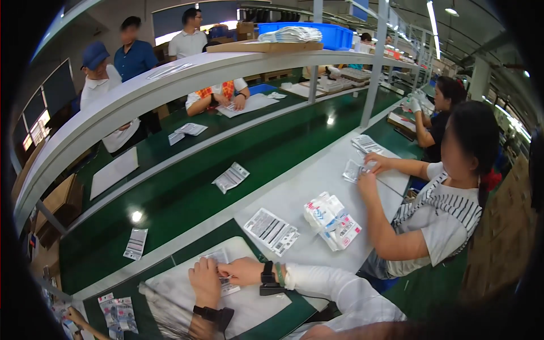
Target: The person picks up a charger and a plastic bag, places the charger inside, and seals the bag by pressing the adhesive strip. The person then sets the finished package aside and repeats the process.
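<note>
Both my hands are together over a white work sheet (258,306) on the green table. A flat white and silver packet (230,288) lies under them, largely covered by my fingers. My left hand (204,281) comes over it from the near side, fingers bent and closed on it. From the right, my right hand (243,272) reaches in, its fingers pinched at the packet beside my left thumb. Black bands with small dark boxes sit on both wrists. Printed packets (117,313) lie left of the sheet. Another silver packet (272,231) lies beyond my right wrist.
A green conveyor belt (187,195) runs past, carrying loose packets (231,177). On the right, a seated co-worker (442,198) handles packets beside a pile of white packets (332,221). A white overhead shelf (170,85) holds a blue bin (337,37). More people stand behind it.
</note>
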### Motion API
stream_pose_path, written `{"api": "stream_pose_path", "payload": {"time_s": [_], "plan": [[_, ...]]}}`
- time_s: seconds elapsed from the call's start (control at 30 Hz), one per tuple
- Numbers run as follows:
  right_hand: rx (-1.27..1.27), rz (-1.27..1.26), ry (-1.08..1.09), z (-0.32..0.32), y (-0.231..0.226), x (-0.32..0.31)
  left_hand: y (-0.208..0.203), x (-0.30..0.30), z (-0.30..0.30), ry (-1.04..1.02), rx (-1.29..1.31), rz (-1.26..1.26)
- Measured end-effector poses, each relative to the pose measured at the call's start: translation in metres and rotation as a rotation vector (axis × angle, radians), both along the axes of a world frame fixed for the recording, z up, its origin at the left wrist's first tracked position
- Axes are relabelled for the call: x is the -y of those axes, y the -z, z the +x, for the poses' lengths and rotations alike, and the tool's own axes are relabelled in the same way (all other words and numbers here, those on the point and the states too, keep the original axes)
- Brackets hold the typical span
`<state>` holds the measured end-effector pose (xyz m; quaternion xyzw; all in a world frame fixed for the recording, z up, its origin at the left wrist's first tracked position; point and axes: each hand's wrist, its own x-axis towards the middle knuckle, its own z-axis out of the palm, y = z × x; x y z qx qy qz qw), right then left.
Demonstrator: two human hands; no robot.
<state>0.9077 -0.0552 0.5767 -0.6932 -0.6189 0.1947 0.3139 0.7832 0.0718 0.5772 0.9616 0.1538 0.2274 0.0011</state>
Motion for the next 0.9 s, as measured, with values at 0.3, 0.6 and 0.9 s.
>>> {"api": "stream_pose_path", "payload": {"time_s": [0.3,0.6,0.9], "plan": [[0.191,0.220,0.077,0.016,-0.007,0.033,-0.005,-0.008,-0.060,0.267,-0.019,-0.430],[0.471,0.061,-0.132,0.019,-0.001,0.030,0.001,-0.022,-0.091,0.285,-0.255,-0.142],[0.423,0.002,-0.068,0.026,-0.009,0.036,-0.001,-0.035,-0.089,0.360,-0.289,-0.193]]}}
